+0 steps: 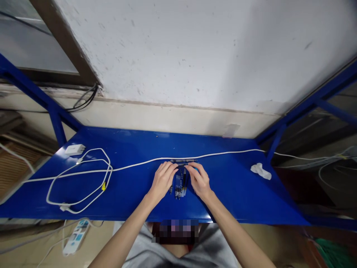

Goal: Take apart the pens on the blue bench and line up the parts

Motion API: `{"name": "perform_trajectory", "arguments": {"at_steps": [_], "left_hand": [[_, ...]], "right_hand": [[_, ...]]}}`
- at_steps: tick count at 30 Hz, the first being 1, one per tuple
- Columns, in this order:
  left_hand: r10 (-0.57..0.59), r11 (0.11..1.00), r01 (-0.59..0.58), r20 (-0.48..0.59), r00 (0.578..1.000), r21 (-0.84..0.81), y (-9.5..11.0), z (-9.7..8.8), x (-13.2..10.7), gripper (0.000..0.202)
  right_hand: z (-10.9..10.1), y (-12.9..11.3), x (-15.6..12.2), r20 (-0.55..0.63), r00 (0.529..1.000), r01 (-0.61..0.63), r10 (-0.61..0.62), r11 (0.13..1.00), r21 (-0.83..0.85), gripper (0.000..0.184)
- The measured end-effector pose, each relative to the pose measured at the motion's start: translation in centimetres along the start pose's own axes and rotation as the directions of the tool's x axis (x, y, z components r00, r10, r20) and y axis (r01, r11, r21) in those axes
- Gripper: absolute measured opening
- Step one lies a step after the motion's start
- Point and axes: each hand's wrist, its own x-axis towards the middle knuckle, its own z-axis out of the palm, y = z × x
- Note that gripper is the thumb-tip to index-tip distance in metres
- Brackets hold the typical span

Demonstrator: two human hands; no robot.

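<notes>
Hands: what are yours doing, mid-frame?

— Your left hand and right hand are over the bench, angled toward each other, fingers curled down and tips nearly meeting.

— Pinching anything?

— Hard to tell. Your fingertips sit at a slim dark strip lying crosswise just above them, but you can't tell from this view whether they're gripping it.

— What's between your hands?

— Black pens lie just below the strip, beside a clear packet.

— And farther out?

— A white cable runs across the bench just beyond your hands, with a loose coil at left near a white charger and a yellow tag on the coil. A crumpled white cloth lies at right. Below the bench, at lower left, you've got a power strip on the floor.
</notes>
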Motion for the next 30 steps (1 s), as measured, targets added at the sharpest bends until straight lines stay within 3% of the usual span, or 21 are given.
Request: {"name": "perform_trajectory", "arguments": {"at_steps": [10, 13, 18, 23, 30], "left_hand": [[0.022, 0.936, -0.076, 0.159, 0.987, 0.343, 0.4, 0.3, 0.2, 0.025], [-0.031, 0.906, -0.039, 0.159, 0.987, 0.422, 0.3, 0.5, 0.2, 0.024], [-0.197, 0.884, 0.133, 0.098, 0.976, 0.448, 0.0, 0.5, 0.5, 0.025], [-0.194, 0.879, 0.107, 0.144, 0.97, 0.465, -0.2, 0.6, 0.5, 0.03], [-0.194, 0.906, 0.15, 0.073, 0.978, 0.397, -0.2, 0.6, 0.6, 0.025]], "right_hand": [[0.1, 0.0, 0.9, 0.091, 0.994, -0.055, 0.055, 0.998, -0.01, 0.021], [0.2, -0.1, 1.3, 0.106, 0.991, -0.077, 0.078, 0.997, -0.011, 0.025], [0.1, -0.4, 1.6, 0.163, 0.978, -0.116, 0.128, 0.99, -0.082, 0.032], [0.2, -0.6, 1.8, 0.334, 0.931, -0.097, 0.149, 0.981, -0.165, 0.017], [0.5, -0.2, 1.9, 0.343, 0.917, -0.148, 0.203, 0.972, -0.182, 0.013]]}}
